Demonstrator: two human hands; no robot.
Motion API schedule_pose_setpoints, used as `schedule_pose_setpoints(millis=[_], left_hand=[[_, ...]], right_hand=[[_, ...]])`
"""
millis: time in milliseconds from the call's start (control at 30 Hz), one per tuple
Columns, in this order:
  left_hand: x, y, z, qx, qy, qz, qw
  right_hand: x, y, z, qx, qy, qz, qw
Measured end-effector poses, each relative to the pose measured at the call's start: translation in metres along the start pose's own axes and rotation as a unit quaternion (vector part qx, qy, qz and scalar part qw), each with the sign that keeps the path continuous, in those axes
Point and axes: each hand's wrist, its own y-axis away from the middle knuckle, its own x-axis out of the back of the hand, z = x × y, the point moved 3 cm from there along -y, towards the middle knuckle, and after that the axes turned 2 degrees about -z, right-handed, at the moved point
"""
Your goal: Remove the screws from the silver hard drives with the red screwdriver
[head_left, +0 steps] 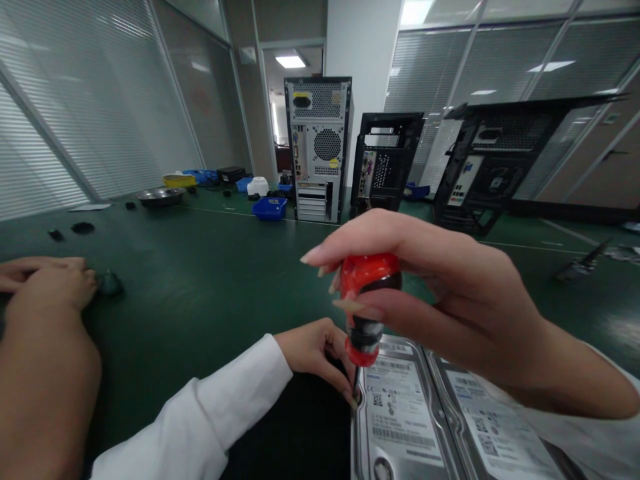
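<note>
My right hand point(450, 307) is wrapped round the red and black handle of a screwdriver point(370, 273), held upright with its shaft pointing down. The shaft's lower end meets the left edge of a silver hard drive point(400, 407) with a white label. At that same spot my left hand point(323, 350) has thumb and fingers closed together beside the shaft, against the drive's edge. Whatever its fingertips pinch is hidden. A second hard drive point(480, 413) lies directly to the right, partly under my right forearm.
Another person's hands point(55, 280) rest on the green table at left, by a small dark object point(110, 283). Farther back stand a computer tower point(320, 150), two open black cases point(387, 160), a blue bin point(270, 209) and a metal bowl point(161, 196). A metal tool point(580, 265) lies at right.
</note>
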Motion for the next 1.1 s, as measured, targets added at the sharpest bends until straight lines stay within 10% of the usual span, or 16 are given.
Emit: schedule_pose_setpoints(millis=[700,1100], left_hand=[[0.004,0.004,0.014,-0.002,-0.059,0.022,0.998],[0.0,0.008,0.021,-0.007,-0.066,0.037,0.997]], right_hand=[[-0.007,0.002,0.011,-0.1,-0.203,-0.035,0.973],[-0.015,-0.005,0.033,-0.073,-0.432,-0.009,0.899]])
